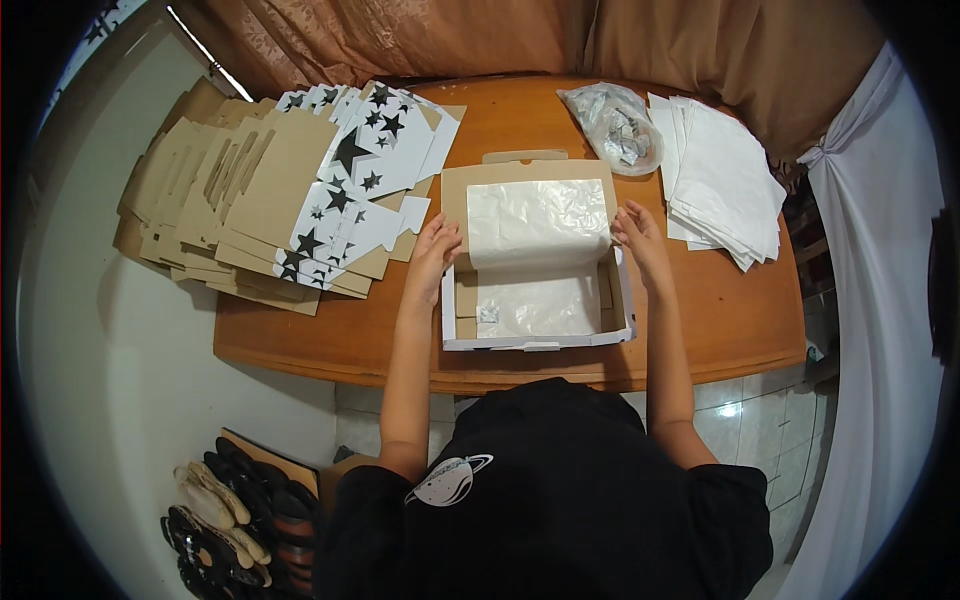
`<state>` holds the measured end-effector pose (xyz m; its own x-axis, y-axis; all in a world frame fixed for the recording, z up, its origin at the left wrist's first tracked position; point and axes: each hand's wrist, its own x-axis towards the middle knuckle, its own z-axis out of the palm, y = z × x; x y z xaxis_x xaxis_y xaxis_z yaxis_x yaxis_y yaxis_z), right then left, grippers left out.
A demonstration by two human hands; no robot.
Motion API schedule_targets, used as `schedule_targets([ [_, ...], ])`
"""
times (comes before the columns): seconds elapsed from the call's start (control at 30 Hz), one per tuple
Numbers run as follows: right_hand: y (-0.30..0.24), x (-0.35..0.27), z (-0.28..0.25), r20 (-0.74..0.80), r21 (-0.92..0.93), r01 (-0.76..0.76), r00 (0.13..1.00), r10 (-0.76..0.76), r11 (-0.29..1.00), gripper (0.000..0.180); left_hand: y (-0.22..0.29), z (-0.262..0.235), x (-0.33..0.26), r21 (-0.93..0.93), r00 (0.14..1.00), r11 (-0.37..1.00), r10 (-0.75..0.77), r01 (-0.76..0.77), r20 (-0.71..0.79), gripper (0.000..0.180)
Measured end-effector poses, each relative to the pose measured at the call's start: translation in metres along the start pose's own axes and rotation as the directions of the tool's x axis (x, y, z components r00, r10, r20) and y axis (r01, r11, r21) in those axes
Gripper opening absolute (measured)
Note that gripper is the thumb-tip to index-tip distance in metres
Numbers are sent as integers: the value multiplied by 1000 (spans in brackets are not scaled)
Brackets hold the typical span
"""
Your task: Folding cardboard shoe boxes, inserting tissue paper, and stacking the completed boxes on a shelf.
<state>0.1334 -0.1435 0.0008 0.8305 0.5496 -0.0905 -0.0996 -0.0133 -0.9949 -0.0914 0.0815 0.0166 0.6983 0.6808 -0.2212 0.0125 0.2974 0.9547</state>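
Observation:
In front of me on the table stands a cardboard box [458, 328], white outside and brown inside, its lid [455, 190] raised and tilted back. A sheet of thin white paper [540, 215] lines the box and runs up over the inside of the lid. On the paper, in the box's near left corner, lies a small pale packet [488, 314]. My left hand [436, 250] has its fingers bent at the left edge of the lid. My right hand [636, 238] pinches the right edge near the hinge.
Flat cardboard blanks [270, 180], some with black stars on white, are piled at the left. A clear plastic bag [620, 130] of small packets sits at the back right, beside a stack of white paper sheets [725, 180]. Shoes [235, 510] stand on the floor at lower left.

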Motion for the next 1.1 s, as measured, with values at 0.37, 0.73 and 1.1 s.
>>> schedule_targets([
  [0.37, 19, 11, -3, 238, 0, 113, 965, -110, 994, 49, -8, 12, 7, 41, 990, 992, 114, -118, 79, 47],
  [0.73, 7, -21, -18, 259, -199, 420, 894, -366, 885, 23, -7, -15, 9, 313, 835, 781, 453, -541, 313, 20],
  [1.1, 5, -73, -39, 417, -520, 484, 863, -286, 704, 41, -11, -29, -38, 634, 828, 533, 377, -561, 416, 24],
])
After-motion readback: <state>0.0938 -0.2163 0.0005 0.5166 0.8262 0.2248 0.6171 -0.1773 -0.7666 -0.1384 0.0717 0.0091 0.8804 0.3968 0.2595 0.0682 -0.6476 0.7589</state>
